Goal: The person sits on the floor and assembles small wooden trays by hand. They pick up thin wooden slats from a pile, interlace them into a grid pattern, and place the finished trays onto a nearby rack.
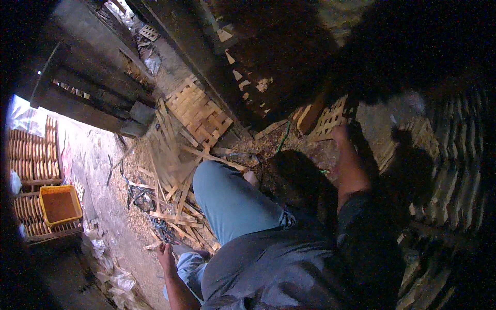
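My right hand (340, 134) reaches out to the far right, with its fingers closed at the edge of a small woven slat panel (328, 120) that has square gaps. Part of that panel lies in shadow. Low on the left, my left hand (165, 257) hangs beside my leg with its fingers curled together. A short pale wood piece (152, 246) lies close to those fingertips; I cannot tell whether it touches them. Beyond my bent knee rests a larger, tightly woven slat mat (199, 112). Loose wooden strips (178, 199) are heaped beside my leg.
An orange-yellow plastic crate (61, 205) stands at the left against ribbed basketwork (32, 155). Crumpled clear plastic (121, 279) litters the lower left floor. Dark boards (98, 88) rise at the upper left. Wood chips and a tangle of dark cord (138, 196) surround the strips.
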Tool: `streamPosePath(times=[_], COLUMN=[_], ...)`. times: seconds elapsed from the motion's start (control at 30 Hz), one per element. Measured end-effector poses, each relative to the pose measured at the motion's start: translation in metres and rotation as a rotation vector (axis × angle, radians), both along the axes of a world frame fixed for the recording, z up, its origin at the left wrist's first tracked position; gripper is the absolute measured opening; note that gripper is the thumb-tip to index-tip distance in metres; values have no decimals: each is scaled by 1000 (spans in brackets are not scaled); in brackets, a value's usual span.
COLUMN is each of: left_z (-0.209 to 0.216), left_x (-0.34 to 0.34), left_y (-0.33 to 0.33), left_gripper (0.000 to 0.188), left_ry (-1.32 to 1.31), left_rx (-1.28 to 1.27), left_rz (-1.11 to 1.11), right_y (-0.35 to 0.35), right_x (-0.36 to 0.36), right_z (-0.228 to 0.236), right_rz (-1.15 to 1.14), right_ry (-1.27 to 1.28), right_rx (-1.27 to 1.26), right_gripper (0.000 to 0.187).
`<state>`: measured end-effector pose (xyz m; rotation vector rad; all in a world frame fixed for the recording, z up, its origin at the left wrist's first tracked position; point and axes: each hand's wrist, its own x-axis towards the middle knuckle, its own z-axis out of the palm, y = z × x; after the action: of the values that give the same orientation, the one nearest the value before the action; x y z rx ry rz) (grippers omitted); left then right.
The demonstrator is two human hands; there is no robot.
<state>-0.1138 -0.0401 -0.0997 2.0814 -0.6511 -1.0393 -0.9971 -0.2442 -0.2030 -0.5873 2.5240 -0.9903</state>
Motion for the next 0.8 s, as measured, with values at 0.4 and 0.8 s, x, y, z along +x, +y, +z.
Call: streamPosePath(times=[0.4, 0.8], left_z=[2, 97], left_x=[15, -74], left_y=[35, -127], left_gripper=[57, 45], left_ry=[-30, -83], left_rx=[166, -408], left_rz=[93, -327], right_y=[44, 83], right_x=[60, 133], right_z=[21, 233], right_rz=[-409, -220], right_ry=[-256, -611], right_rx=[-572, -1302], right_gripper=[70, 68])
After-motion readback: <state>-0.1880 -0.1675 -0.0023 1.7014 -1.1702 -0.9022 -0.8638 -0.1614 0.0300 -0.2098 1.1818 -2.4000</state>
